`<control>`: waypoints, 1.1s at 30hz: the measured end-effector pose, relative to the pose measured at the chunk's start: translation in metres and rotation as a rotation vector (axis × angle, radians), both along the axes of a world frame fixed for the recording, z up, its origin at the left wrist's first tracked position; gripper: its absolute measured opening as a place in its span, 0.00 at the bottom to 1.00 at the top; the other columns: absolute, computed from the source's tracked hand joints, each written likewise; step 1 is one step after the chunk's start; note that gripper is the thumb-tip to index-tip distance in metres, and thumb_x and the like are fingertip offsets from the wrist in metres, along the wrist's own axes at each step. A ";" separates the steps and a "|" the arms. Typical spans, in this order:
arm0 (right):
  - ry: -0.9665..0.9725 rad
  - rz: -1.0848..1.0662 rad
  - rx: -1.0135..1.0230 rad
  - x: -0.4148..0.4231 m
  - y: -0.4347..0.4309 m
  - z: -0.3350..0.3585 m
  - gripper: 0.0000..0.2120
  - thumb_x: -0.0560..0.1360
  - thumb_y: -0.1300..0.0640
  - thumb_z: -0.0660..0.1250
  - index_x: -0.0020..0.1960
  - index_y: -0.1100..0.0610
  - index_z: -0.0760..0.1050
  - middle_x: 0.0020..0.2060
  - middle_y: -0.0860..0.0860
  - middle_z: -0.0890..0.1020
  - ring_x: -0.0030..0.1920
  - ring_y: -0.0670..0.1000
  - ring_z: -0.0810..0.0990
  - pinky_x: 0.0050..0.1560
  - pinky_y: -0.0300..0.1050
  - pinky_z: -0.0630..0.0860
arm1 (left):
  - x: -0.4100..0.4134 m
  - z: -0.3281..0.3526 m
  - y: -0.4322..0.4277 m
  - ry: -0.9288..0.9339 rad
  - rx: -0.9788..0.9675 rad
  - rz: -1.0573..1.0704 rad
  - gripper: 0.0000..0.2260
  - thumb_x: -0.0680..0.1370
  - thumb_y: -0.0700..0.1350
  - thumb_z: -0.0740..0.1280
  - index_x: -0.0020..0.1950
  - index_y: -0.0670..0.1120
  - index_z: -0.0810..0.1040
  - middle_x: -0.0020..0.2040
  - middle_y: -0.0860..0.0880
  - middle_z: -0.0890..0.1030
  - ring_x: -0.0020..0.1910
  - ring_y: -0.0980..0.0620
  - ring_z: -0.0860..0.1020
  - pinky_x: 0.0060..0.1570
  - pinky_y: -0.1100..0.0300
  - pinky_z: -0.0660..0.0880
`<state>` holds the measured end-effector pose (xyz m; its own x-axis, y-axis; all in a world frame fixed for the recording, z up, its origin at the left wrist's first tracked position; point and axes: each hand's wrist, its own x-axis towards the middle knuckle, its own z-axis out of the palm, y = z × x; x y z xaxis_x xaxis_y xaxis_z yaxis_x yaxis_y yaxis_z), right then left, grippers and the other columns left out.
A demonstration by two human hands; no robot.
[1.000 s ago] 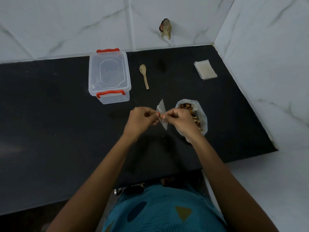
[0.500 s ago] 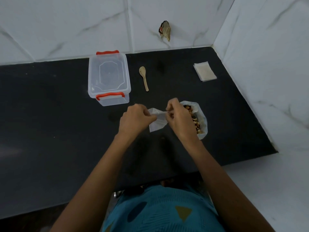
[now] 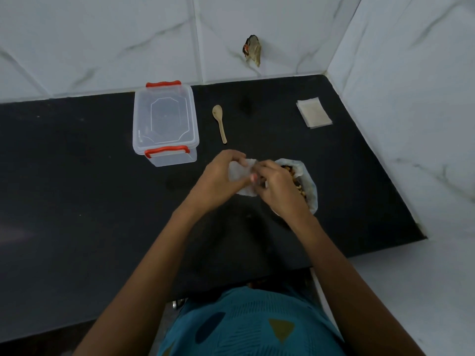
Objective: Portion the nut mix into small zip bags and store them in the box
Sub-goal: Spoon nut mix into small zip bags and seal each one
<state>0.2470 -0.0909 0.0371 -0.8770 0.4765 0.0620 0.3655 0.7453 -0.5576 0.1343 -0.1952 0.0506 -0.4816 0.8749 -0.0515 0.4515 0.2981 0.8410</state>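
Two hands pinch one zip bag point(image 3: 240, 173) above the counter point(image 3: 77, 188): left hand point(image 3: 218, 179) and right hand point(image 3: 276, 187), fingers curled on it. The nut mix point(image 3: 298, 181) sits just right; the box point(image 3: 164, 123), lid on, near the back edge.

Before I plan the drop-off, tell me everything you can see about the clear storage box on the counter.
The clear storage box is a rectangular tub of see-through plastic, lid on, with an embossed panel in the lid. Two orange latches, one at the far end and one at the near end, look clipped down. Nothing shows inside. It stands upright on the black counter, near the back wall, left of the wooden spoon and apart from it. Nothing else touches it.
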 end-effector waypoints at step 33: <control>0.149 -0.282 -0.449 0.000 0.006 0.004 0.09 0.73 0.67 0.67 0.45 0.54 0.71 0.40 0.44 0.75 0.42 0.40 0.76 0.43 0.29 0.73 | 0.013 -0.059 -0.006 -0.262 0.331 0.225 0.20 0.69 0.37 0.72 0.58 0.48 0.73 0.55 0.57 0.75 0.57 0.63 0.74 0.56 0.70 0.71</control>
<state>0.2472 -0.0852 0.0416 -0.7089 0.6999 -0.0872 0.4090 0.3072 -0.8593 0.1469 -0.2010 -0.0082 -0.6688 0.7404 0.0675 0.1668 0.0609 0.9841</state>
